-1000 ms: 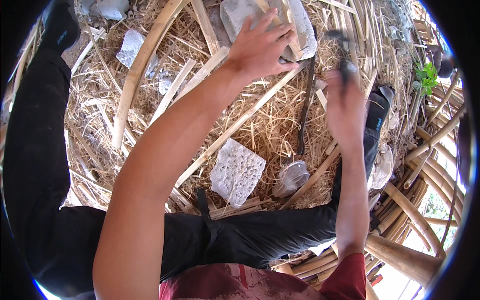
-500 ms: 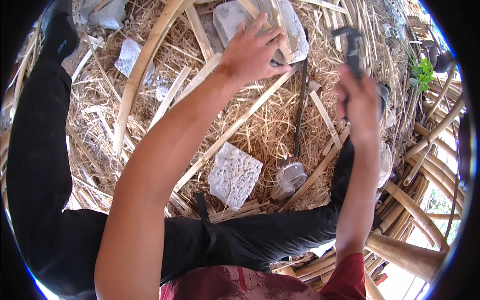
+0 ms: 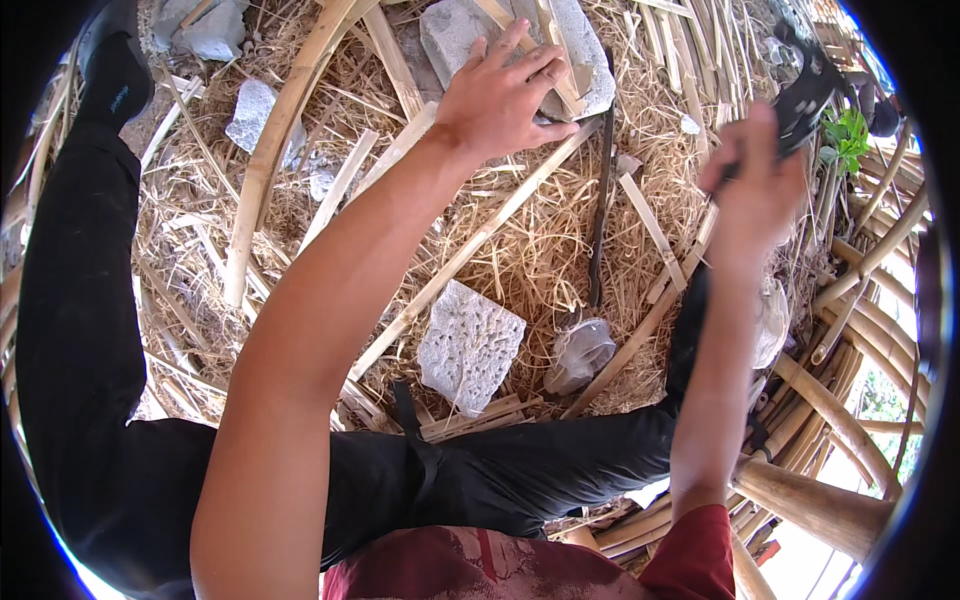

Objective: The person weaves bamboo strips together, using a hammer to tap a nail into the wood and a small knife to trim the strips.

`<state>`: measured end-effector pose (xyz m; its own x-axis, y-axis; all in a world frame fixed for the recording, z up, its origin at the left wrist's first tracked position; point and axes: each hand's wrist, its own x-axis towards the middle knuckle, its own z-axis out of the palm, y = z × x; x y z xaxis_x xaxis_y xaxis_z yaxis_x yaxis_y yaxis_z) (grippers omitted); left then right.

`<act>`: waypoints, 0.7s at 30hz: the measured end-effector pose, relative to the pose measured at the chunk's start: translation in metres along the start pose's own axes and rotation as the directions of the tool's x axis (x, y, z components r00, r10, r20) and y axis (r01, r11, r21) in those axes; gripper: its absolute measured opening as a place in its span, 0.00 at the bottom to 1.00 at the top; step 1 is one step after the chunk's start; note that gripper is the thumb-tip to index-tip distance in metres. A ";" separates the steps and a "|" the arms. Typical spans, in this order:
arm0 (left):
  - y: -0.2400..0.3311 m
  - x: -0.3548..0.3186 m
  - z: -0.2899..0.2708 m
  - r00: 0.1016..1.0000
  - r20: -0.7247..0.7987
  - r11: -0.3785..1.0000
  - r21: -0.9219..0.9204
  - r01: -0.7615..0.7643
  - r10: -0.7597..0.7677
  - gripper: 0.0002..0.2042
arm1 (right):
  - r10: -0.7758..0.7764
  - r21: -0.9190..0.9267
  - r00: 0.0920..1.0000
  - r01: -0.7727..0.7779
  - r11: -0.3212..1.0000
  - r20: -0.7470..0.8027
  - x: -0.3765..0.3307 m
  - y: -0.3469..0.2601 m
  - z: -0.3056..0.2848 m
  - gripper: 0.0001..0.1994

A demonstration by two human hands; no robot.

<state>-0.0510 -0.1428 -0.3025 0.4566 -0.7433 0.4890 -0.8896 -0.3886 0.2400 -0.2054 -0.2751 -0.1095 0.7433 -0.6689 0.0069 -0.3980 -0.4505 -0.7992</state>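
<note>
Bamboo strips and dry straw (image 3: pixel 520 260) are seen covering the ground in the head view. A grey stone block (image 3: pixel 455 35) is noted at the top centre, with a bamboo strip (image 3: pixel 560 70) laid across it. The left hand (image 3: pixel 505 95) is pressed flat on that strip and block, fingers spread, nothing being gripped.

The right hand (image 3: pixel 750 195) is raised at the upper right, clenched around the handle of a dark-headed hammer (image 3: pixel 805 85); the head is held above the fist, well apart from the block.

A second, pitted stone block (image 3: pixel 468 345) is observed lying on the straw between the arms, near the black-trousered legs (image 3: pixel 520 465). Just beside it, a crumpled clear plastic cup (image 3: pixel 580 350) is recorded. A dark thin rod (image 3: pixel 600 215) is seen lying upright in the picture between the upper block and the cup. A long curved bamboo pole (image 3: pixel 280 140) is noted at the left, with smaller stone fragments (image 3: pixel 250 110) beside it. Thick bamboo poles (image 3: pixel 830 410) are stacked at the right edge. A black shoe (image 3: pixel 115 70) is visible at the upper left.
</note>
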 end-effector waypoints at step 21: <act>-0.003 0.001 -0.002 0.996 -0.086 0.998 -0.055 -0.044 0.040 0.39 | -0.011 0.139 0.981 0.039 0.989 -0.195 -0.016 -0.003 0.004 0.19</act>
<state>-0.0477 -0.1413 -0.3005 0.4183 -0.7086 0.5683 -0.9083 -0.3247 0.2637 -0.2136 -0.2605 -0.1098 0.6283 -0.7665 0.1329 -0.2899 -0.3892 -0.8743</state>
